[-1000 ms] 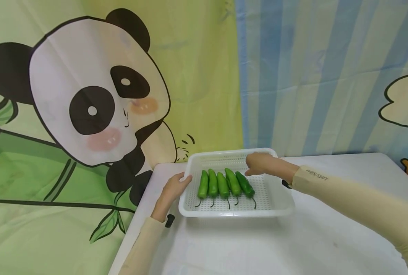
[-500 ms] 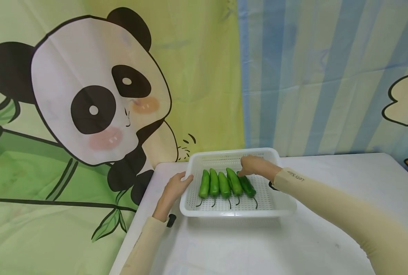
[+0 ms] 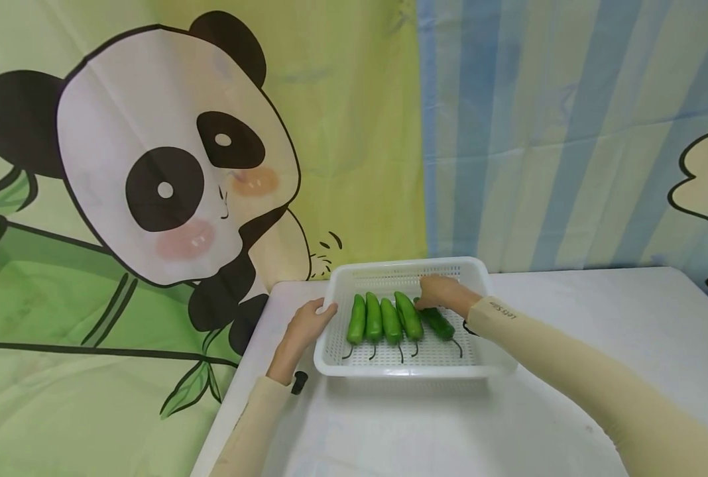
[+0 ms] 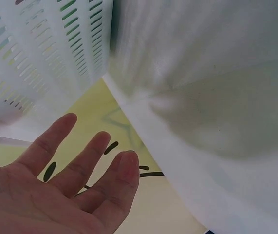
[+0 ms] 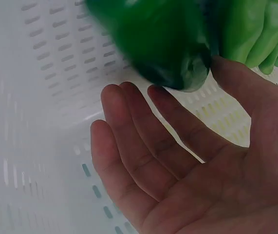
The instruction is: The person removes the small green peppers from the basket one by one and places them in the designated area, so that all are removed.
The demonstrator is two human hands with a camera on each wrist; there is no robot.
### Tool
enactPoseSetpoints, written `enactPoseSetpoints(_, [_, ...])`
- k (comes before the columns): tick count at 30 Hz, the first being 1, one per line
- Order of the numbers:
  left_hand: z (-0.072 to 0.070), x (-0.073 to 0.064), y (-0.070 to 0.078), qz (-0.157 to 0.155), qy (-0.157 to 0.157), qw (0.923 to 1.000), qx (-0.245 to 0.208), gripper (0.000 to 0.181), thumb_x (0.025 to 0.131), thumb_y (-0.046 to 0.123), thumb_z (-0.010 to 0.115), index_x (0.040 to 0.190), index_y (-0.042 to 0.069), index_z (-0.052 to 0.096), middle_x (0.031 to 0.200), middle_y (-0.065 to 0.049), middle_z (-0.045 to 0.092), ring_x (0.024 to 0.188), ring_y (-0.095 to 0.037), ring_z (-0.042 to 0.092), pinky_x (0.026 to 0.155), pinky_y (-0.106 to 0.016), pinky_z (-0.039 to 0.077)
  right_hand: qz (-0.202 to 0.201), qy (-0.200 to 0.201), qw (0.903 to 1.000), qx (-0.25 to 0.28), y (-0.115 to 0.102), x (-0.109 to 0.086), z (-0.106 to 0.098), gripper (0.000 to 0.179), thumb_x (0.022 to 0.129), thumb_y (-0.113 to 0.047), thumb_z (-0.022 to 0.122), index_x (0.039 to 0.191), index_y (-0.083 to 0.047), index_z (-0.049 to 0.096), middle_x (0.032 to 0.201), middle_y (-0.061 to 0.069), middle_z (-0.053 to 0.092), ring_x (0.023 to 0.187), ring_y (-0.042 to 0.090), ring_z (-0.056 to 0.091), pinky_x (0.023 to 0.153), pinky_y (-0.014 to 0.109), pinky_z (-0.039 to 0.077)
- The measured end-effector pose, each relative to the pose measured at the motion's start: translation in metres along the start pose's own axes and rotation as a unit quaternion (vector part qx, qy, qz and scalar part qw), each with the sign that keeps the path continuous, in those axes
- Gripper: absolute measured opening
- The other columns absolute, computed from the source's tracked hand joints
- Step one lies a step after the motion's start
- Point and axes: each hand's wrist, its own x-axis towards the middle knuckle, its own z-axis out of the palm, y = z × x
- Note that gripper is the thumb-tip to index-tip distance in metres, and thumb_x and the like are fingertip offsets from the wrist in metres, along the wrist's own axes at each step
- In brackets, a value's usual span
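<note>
In the head view a white plastic basket (image 3: 402, 371) holds several green chili peppers (image 3: 373, 318) in a row, stems toward the near side. My left hand (image 3: 303, 326) grips its left rim, thumb over the edge. The left wrist view shows the fingers (image 4: 75, 163) outside the slotted wall. My right hand (image 3: 443, 293) is inside the basket at the right end of the row. Its thumb and index fingertip pinch the far, stemless end of a darker green chili pepper (image 3: 439, 324). In the right wrist view that pepper (image 5: 153, 39) hangs over the fingers.
The basket stands on a white-covered table (image 3: 390, 430), close to its back edge. Behind it hangs a curtain with a printed panda (image 3: 151, 159) and blue stripes. The basket's slotted right wall (image 5: 17, 146) rises beside the right hand.
My right hand has moved left to the darker chili pepper and taken hold of it. That pepper has shifted right, away from the row, and slants more. The left hand stays at the rim.
</note>
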Motion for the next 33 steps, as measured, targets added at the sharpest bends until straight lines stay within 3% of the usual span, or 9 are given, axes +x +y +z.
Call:
enactPoseSetpoints(5, [0.0,0.0,0.0,0.0,-0.003,1.0,-0.007,0.062,0.1,0.053,0.053,0.146,0.012,0.053,0.112,-0.012,0.072,0.079,-0.016,0.073,0.063,-0.032,0.06,0.01,0.017,0.9995,-0.025,-0.001,-0.001,0.005,0.044,0.092,-0.036,0.07,0.117,-0.001,0.066,0.116,0.02,0.069,0.096,0.03,0.066,0.086,0.048,0.055])
enactPoseSetpoints(12, [0.0,0.001,-0.001,-0.003,0.0,1.0,-0.006,0.062,0.099,0.055,0.052,0.145,0.014,0.054,0.109,-0.011,0.072,0.078,-0.016,0.073,0.063,-0.032,0.061,0.018,0.033,0.9987,-0.035,-0.003,0.0,0.007,0.034,0.09,-0.035,0.071,0.101,-0.003,0.067,0.098,0.014,0.07,0.078,0.023,0.058,0.087,0.05,0.054])
enactPoseSetpoints(16, [0.0,0.001,-0.001,-0.002,-0.002,1.0,-0.005,0.062,0.099,0.055,0.053,0.145,0.013,0.053,0.11,-0.011,0.072,0.079,-0.016,0.073,0.063,-0.032,0.061,0.02,0.028,0.9989,-0.032,-0.002,0.001,0.006,0.032,0.089,-0.035,0.071,0.099,-0.005,0.066,0.096,0.012,0.069,0.079,0.023,0.059,0.09,0.053,0.054])
enactPoseSetpoints(20, [0.001,0.001,0.0,0.0,-0.003,1.0,-0.008,0.061,0.099,0.055,0.053,0.144,0.013,0.054,0.108,-0.011,0.073,0.077,-0.016,0.073,0.062,-0.032,0.06,0.016,0.011,0.9997,-0.013,0.002,0.003,0.002,0.029,0.089,-0.035,0.072,0.093,-0.008,0.065,0.087,0.008,0.065,0.076,0.021,0.058,0.078,0.043,0.054])
enactPoseSetpoints(23, [0.0,0.0,0.001,0.002,-0.004,0.9999,-0.011,0.06,0.099,0.054,0.053,0.143,0.013,0.055,0.105,-0.011,0.073,0.075,-0.017,0.073,0.06,-0.033,0.061,0.02,-0.014,0.9996,0.011,0.005,0.007,-0.001,0.028,0.089,-0.035,0.072,0.081,-0.012,0.059,0.073,0.002,0.056,0.067,0.018,0.051,0.063,0.033,0.046])
enactPoseSetpoints(25, [0.0,0.0,0.0,0.003,-0.006,0.9999,-0.015,0.059,0.1,0.053,0.053,0.143,0.013,0.055,0.104,-0.011,0.073,0.074,-0.017,0.073,0.06,-0.033,0.061,0.022,-0.029,0.9992,0.017,0.007,0.009,-0.004,0.031,0.09,-0.037,0.071,0.077,-0.013,0.056,0.069,0.001,0.053,0.066,0.017,0.052,0.06,0.031,0.045])
enactPoseSetpoints(29, [0.0,0.001,-0.001,0.003,-0.008,0.9997,-0.021,0.058,0.1,0.052,0.053,0.143,0.013,0.055,0.104,-0.011,0.074,0.074,-0.017,0.073,0.06,-0.033,0.061,0.03,-0.057,0.9976,0.026,0.01,0.008,-0.015,0.033,0.092,-0.043,0.068,0.083,-0.011,0.062,0.08,0.006,0.063,0.084,0.027,0.067,0.072,0.038,0.058])
enactPoseSetpoints(33, [0.0,0.001,-0.001,0.003,-0.011,0.9998,-0.019,0.059,0.1,0.052,0.053,0.145,0.012,0.053,0.106,-0.012,0.073,0.075,-0.017,0.073,0.06,-0.032,0.061,0.033,-0.07,0.9956,0.052,0.013,0.001,-0.028,0.041,0.093,-0.046,0.067,0.105,-0.007,0.066,0.097,0.012,0.069,0.102,0.036,0.068,0.084,0.045,0.059])
